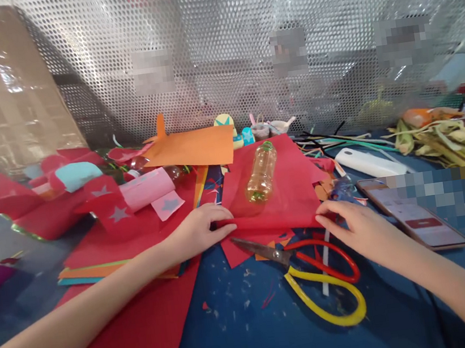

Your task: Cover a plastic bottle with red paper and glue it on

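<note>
A red paper sheet lies on the blue table with a clear plastic bottle lying on top of it. My left hand pinches the sheet's near left corner, fingers closed on the folded edge. On the near right corner rests my right hand, its fingers pressed on the paper's edge. Scissors with one red and one yellow handle lie just in front of both hands, blades pointing left under the sheet's edge.
A phone and a white oblong case lie to the right, beside dried leaves. Orange paper, red star-marked paper shapes and stacked coloured sheets fill the left. A perforated metal screen stands behind.
</note>
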{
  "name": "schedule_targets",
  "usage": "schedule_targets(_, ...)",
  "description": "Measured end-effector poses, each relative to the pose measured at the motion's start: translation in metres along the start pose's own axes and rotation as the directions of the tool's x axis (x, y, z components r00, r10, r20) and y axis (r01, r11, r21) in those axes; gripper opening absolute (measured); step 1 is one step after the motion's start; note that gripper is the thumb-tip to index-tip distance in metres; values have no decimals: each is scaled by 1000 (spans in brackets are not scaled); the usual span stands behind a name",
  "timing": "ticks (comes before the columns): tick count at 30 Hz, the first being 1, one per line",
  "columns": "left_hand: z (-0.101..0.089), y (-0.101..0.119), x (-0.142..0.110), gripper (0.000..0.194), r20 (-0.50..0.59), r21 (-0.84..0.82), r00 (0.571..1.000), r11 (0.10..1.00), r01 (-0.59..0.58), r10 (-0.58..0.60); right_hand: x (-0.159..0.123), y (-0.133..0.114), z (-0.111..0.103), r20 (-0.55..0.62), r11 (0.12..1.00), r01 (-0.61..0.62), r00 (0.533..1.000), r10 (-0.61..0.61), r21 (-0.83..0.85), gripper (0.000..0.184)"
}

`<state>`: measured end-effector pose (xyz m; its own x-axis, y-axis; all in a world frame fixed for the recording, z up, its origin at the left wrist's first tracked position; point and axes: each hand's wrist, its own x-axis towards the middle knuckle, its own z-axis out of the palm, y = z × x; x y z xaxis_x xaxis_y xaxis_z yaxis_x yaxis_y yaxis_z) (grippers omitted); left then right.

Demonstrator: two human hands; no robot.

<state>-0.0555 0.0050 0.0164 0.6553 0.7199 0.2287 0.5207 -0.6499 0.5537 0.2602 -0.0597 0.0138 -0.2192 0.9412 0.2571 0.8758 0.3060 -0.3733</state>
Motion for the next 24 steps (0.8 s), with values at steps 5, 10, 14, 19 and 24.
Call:
schedule_targets(5,9,0,3,18,-112,-16,981,987,160,-161,4,6,16,-106,995,14,994,-25,-100,14)
schedule_targets(10,8,-3,5,47,-145,11,957,967,254,-250,6,8,23,-111,984,4,994,-24,-177,16)
schedule_targets(14,8,-1,6,45,-161,32,961,972,235,-227,9,7,24,-114,980,-21,993,-2,-199,16)
schedule_targets(19,11,0,6,33,-188,80,963,975,209,-192,12,5,27,-114,954,-32,993,-2,-299,15)
schedule_targets(24,14,-4,5,37,-195,116,968,976,184,-159,12,4,29,-116,919,-22,993,-26,-393,13)
